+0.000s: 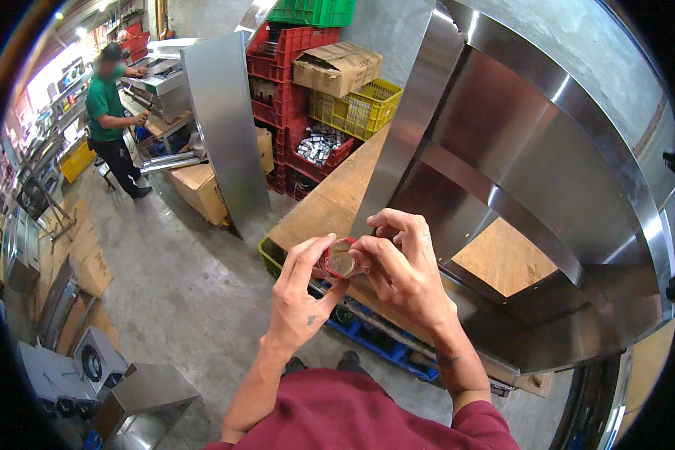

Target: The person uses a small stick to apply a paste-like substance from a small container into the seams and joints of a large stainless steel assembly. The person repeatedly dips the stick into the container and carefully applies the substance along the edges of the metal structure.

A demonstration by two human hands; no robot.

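Observation:
In front of my chest, between both hands, is a small round thing (341,260) with a red rim and a brownish, see-through middle; it looks like a roll of tape. My left hand (301,281) grips it from the left, thumb below and fingers curved over the top. The thumb and forefinger of my right hand (403,259) pinch at its right edge, while the other fingers are curled up above. Just beyond my hands lies a wooden board tabletop (330,199), on which a large shiny sheet-metal frame (495,135) stands at the right.
Red crates (277,112), a yellow crate (360,109) and a cardboard box (337,67) are stacked at the back. An upright metal panel (221,127) stands left of them. Farther left, a person in green (109,112) works at a bench. A metal box (146,401) sits lower left.

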